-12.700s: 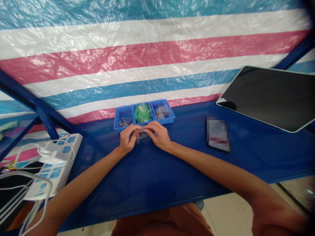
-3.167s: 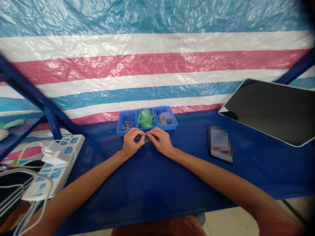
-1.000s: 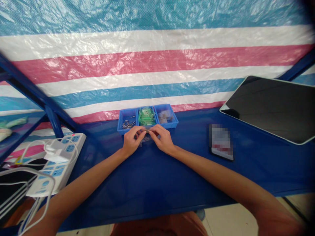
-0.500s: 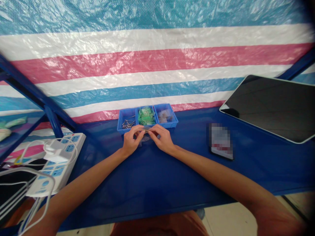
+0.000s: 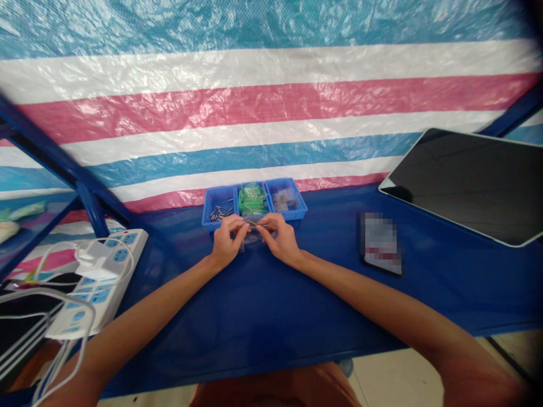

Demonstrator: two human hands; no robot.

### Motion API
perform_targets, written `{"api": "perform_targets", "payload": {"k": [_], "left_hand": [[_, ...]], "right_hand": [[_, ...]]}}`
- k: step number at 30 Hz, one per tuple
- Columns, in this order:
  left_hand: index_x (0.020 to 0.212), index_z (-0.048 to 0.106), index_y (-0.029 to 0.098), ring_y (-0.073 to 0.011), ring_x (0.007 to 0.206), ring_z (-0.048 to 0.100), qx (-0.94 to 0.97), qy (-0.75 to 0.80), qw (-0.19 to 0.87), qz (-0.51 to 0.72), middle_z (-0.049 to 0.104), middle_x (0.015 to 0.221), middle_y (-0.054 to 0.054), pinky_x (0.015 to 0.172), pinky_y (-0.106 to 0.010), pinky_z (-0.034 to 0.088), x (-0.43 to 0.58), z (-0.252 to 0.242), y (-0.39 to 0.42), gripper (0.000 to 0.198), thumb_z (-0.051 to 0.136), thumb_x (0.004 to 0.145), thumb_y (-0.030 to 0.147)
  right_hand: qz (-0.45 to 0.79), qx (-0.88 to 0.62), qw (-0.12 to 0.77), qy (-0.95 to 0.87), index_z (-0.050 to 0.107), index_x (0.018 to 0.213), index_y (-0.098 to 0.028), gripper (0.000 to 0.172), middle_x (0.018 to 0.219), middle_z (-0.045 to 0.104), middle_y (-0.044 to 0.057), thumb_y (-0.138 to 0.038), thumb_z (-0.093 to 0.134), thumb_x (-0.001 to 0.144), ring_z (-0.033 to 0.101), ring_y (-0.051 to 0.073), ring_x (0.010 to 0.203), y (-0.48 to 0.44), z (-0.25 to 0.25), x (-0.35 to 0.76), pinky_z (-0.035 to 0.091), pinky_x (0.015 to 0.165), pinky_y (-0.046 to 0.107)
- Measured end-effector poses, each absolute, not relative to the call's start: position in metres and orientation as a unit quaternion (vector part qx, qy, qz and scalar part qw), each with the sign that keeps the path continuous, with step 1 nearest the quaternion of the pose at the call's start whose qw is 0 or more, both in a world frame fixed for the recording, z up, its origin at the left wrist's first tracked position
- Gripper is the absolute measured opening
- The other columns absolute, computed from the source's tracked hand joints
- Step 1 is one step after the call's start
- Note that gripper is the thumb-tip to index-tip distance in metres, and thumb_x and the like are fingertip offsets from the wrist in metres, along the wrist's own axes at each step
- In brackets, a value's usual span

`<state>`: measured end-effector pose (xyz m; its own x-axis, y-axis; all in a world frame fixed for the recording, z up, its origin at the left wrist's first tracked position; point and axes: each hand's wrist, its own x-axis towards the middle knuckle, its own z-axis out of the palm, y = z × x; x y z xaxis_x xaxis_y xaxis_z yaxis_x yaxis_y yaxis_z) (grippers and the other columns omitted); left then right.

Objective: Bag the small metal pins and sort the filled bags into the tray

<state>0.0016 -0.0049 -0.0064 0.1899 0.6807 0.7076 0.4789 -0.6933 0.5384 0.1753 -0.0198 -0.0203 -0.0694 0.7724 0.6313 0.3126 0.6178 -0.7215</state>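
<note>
My left hand [image 5: 229,239] is closed in a pinch on a thin metal-looking piece [image 5: 251,223], too small to name exactly. Facing it, my right hand [image 5: 280,238] pinches a slim piece [image 5: 262,225] too; whether these are one part or two I cannot tell. Below the fingertips lies a crumpled clear plastic bag [image 5: 252,238], partly hidden. Just beyond my hands are three joined blue bins: the left bin [image 5: 206,210] holds small metal pins, the middle bin [image 5: 236,192] green packets, and the right bin [image 5: 299,215] small clear bags.
On the blue table [image 5: 254,316], a phone-like object [image 5: 380,243], blurred out, lies to the right. Behind it leans a large dark screen [image 5: 470,186]. A white power strip [image 5: 106,294] with cables is at left. A striped plastic sheet [image 5: 271,102] hangs behind.
My fingertips have drawn slightly apart, so more of the thin piece between them shows. The bins, phone-like object and screen have stayed in place.
</note>
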Motion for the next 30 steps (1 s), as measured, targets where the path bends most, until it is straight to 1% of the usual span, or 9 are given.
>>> {"api": "perform_targets", "payload": {"k": [3,6,8,11,13,16,20,25,30], "left_hand": [[0.095,0.060,0.015,-0.0103,0.068,0.064,0.763,0.369,0.110,0.518,0.066,0.093,-0.006,0.066,-0.023,0.052,0.002,-0.008,-0.005,0.016,0.055,0.087,0.028],[0.098,0.060,0.016,-0.0078,0.059,0.061,0.769,0.361,0.134,0.510,0.066,0.090,-0.004,0.062,-0.020,0.050,0.002,-0.008,-0.006,0.016,0.052,0.089,0.026],[0.101,0.060,0.017,-0.0067,0.054,0.057,0.773,0.359,0.146,0.503,0.066,0.085,-0.002,0.060,-0.020,0.049,0.001,-0.005,-0.006,0.017,0.050,0.090,0.025],[0.104,0.061,0.018,-0.0082,0.057,0.058,0.783,0.353,0.147,0.491,0.067,0.085,-0.003,0.063,-0.022,0.049,-0.001,-0.001,-0.007,0.020,0.047,0.090,0.022],[0.106,0.061,0.017,-0.0102,0.063,0.060,0.792,0.342,0.144,0.484,0.067,0.086,-0.004,0.066,-0.023,0.049,-0.003,0.002,-0.008,0.023,0.046,0.090,0.021],[0.108,0.061,0.016,-0.0117,0.066,0.061,0.801,0.328,0.133,0.483,0.068,0.089,-0.005,0.067,-0.024,0.049,-0.004,0.004,-0.009,0.026,0.047,0.087,0.018],[0.104,0.063,0.016,-0.0111,0.069,0.061,0.797,0.333,0.113,0.491,0.067,0.097,-0.006,0.067,-0.024,0.049,-0.001,0.002,-0.008,0.023,0.050,0.086,0.016],[0.097,0.065,0.017,-0.0097,0.066,0.056,0.796,0.333,0.094,0.496,0.064,0.086,-0.004,0.065,-0.022,0.047,0.001,0.003,-0.007,0.015,0.056,0.086,0.020],[0.097,0.066,0.019,-0.0088,0.065,0.053,0.797,0.336,0.075,0.495,0.059,0.083,-0.002,0.065,-0.023,0.046,0.000,0.004,-0.007,0.015,0.058,0.085,0.023]], "right_hand": [[0.194,-0.374,0.547,-0.723,0.058,0.096,-0.020,0.014,0.086,0.062,0.004,-0.028,0.047,0.092,0.057,0.011,0.058,-0.021,-0.014,0.176,0.050,0.062,0.025],[0.174,-0.359,0.541,-0.741,0.063,0.099,-0.021,0.019,0.085,0.063,0.005,-0.023,0.044,0.093,0.060,0.014,0.069,-0.023,-0.008,0.178,0.051,0.073,0.029],[0.169,-0.347,0.540,-0.748,0.063,0.105,-0.022,0.024,0.086,0.064,0.004,-0.020,0.042,0.093,0.061,0.014,0.072,-0.023,-0.007,0.179,0.051,0.076,0.030],[0.171,-0.334,0.539,-0.754,0.062,0.113,-0.025,0.031,0.092,0.064,0.004,-0.017,0.038,0.093,0.060,0.013,0.069,-0.023,-0.008,0.180,0.052,0.074,0.030],[0.172,-0.336,0.541,-0.752,0.061,0.114,-0.025,0.032,0.095,0.064,0.005,-0.017,0.039,0.093,0.061,0.013,0.069,-0.023,-0.009,0.180,0.053,0.074,0.030],[0.176,-0.348,0.540,-0.746,0.063,0.113,-0.025,0.028,0.096,0.066,0.005,-0.020,0.044,0.092,0.063,0.015,0.076,-0.023,-0.009,0.179,0.053,0.075,0.030],[0.175,-0.354,0.548,-0.738,0.064,0.108,-0.022,0.023,0.096,0.066,0.006,-0.025,0.049,0.092,0.063,0.016,0.083,-0.022,-0.008,0.179,0.053,0.075,0.030],[0.159,-0.362,0.552,-0.734,0.065,0.103,-0.021,0.021,0.089,0.064,0.005,-0.027,0.050,0.091,0.060,0.015,0.080,-0.022,-0.007,0.179,0.051,0.074,0.029],[0.150,-0.376,0.555,-0.726,0.066,0.101,-0.020,0.020,0.091,0.060,0.007,-0.028,0.050,0.091,0.059,0.015,0.081,-0.023,-0.007,0.179,0.051,0.075,0.029]]}}
